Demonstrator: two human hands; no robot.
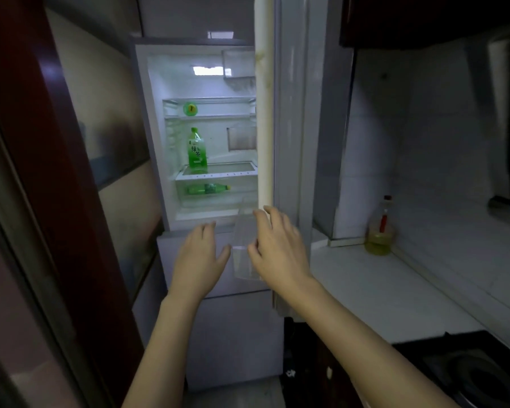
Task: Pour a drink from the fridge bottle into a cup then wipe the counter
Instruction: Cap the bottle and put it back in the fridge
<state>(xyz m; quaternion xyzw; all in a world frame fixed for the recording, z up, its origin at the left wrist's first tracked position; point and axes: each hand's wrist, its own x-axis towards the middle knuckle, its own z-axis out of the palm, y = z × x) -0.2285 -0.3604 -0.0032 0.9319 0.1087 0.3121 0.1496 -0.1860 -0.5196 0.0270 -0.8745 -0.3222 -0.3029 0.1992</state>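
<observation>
The fridge (155, 136) stands open, its door (289, 113) swung to the right. A green tea bottle (197, 151) stands upright on a glass shelf inside. A second green bottle (208, 189) lies on its side in the drawer below, and a green cap (190, 109) shows on the upper shelf. My left hand (199, 257) is raised below the fridge opening, fingers relaxed, holding nothing. My right hand (278, 248) hovers next to the door's lower edge, in front of a clear door bin (243, 254), fingers spread. No cup is in view.
A white counter (380, 290) runs along the right, with an oil bottle (380, 231) in its back corner. A dark stove (468, 375) sits at the near right. A dark red door frame (56, 172) borders the left. Closed lower fridge compartments (233, 334) are below my hands.
</observation>
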